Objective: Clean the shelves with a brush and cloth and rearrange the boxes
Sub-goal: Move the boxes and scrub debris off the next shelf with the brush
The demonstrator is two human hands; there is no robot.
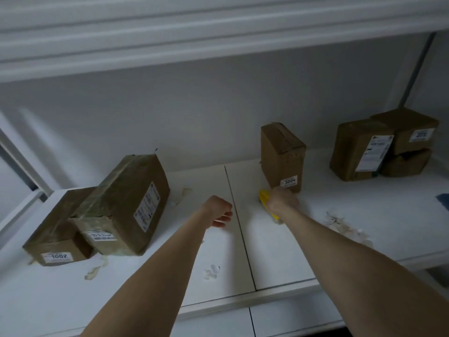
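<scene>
My right hand (283, 201) grips a yellow brush (266, 200) low on the white shelf (218, 283), right in front of an upright cardboard box labelled 3004 (283, 156). My left hand (218, 211) hovers over the shelf to the brush's left, fingers curled and holding nothing. On the left, a large taped box (126, 205) leans on a smaller box labelled 1002 (58, 239). Torn paper scraps (342, 223) lie to the right of my right forearm, and more scraps (211, 272) lie near the front edge.
A stack of brown boxes (379, 147) with white labels stands at the back right. A dark blue thing (443, 199) peeks in at the right edge. Tape scraps (181, 197) lie beside the large box. A shelf board (218, 45) hangs overhead.
</scene>
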